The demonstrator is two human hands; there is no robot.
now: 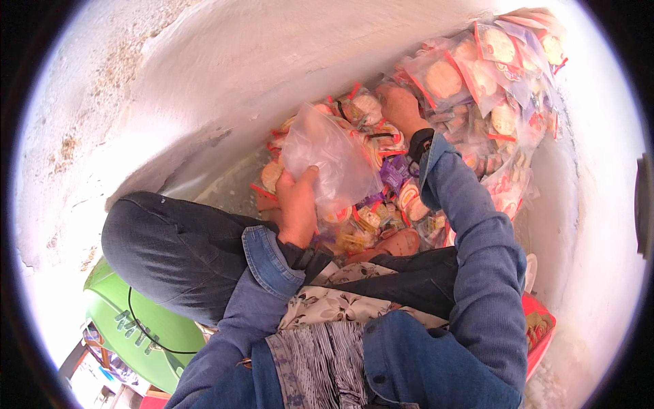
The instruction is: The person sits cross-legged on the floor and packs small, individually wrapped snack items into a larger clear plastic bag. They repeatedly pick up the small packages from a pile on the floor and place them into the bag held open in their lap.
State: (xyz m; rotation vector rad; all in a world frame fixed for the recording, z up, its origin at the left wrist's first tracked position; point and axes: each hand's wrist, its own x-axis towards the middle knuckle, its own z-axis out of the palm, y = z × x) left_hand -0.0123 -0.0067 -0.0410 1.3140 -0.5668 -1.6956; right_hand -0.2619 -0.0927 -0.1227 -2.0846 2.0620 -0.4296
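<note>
My left hand (pixel 297 207) grips the near edge of a large translucent plastic bag (pixel 327 158), with the thumb on top. The bag spreads over a heap of small clear packets that have red strips and hold pale, biscuit-like rounds. At the far side of this heap, my right hand (pixel 401 110) reaches down among the packets. Its fingertips are hidden, so I cannot tell whether they hold anything. One packet with a pale round (pixel 367 107) lies just left of that hand. Several purple wrapped pieces (pixel 396 174) show between the two hands.
More flat packets (pixel 443 80) are piled against the white wall (pixel 595 153) at the right. A bare foot (pixel 401 243) rests by the heap's near edge. Behind my left knee stands a green plastic chair (pixel 153 327). A red container (pixel 544 327) stands right of me.
</note>
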